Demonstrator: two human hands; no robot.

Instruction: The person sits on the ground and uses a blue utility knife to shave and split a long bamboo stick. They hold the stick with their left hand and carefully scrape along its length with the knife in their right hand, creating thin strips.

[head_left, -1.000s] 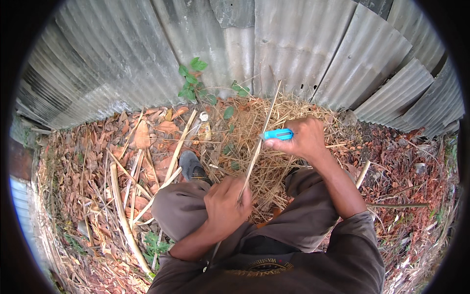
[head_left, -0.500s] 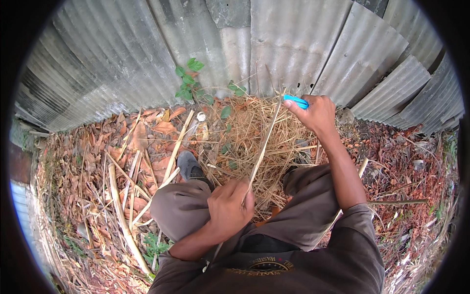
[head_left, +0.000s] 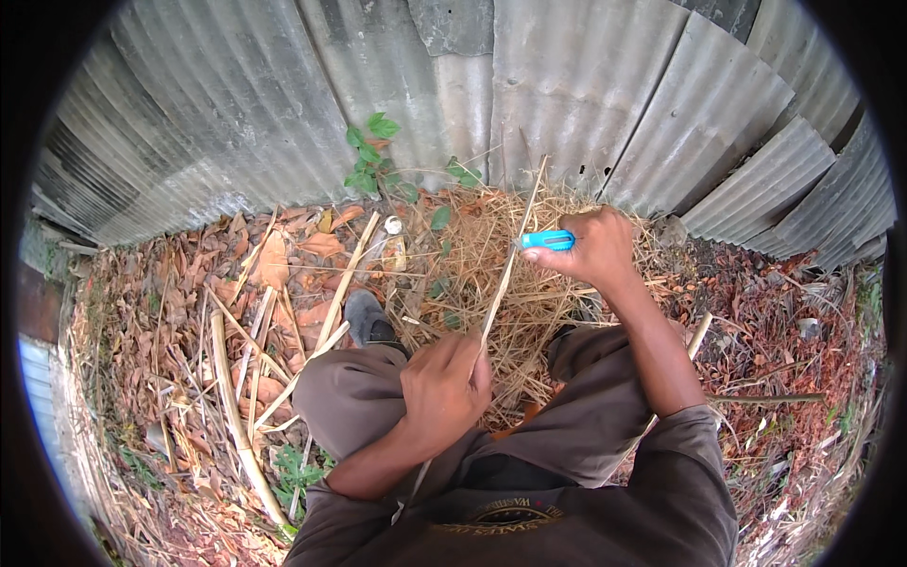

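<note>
Near my lap, my left hand (head_left: pixel 444 383) is closed around a thin, pale wooden or bamboo strip (head_left: pixel 501 289). The strip slants up and to the right, away from me, and its lower end comes out below my wrist. My right hand (head_left: pixel 590 248) grips a bright blue box cutter (head_left: pixel 548 240), thumb laid along it. The cutter's front end meets the strip partway along its length, short of the far tip. The blade itself is too small to make out.
Straw-like shavings (head_left: pixel 472 246) heap between my feet. Longer split sticks (head_left: pixel 227 406) lie among dry leaves (head_left: pixel 142 340) on the left. A corrugated metal fence (head_left: pixel 416 104) stands ahead, with a leafy green plant (head_left: pixel 370 156) at its foot. Reddish litter (head_left: pixel 756 321) covers the right side.
My right hand has brought the blue box cutter down along the strip, toward me and slightly left. The far end of the strip now shows beyond the cutter. My left hand stays in place.
</note>
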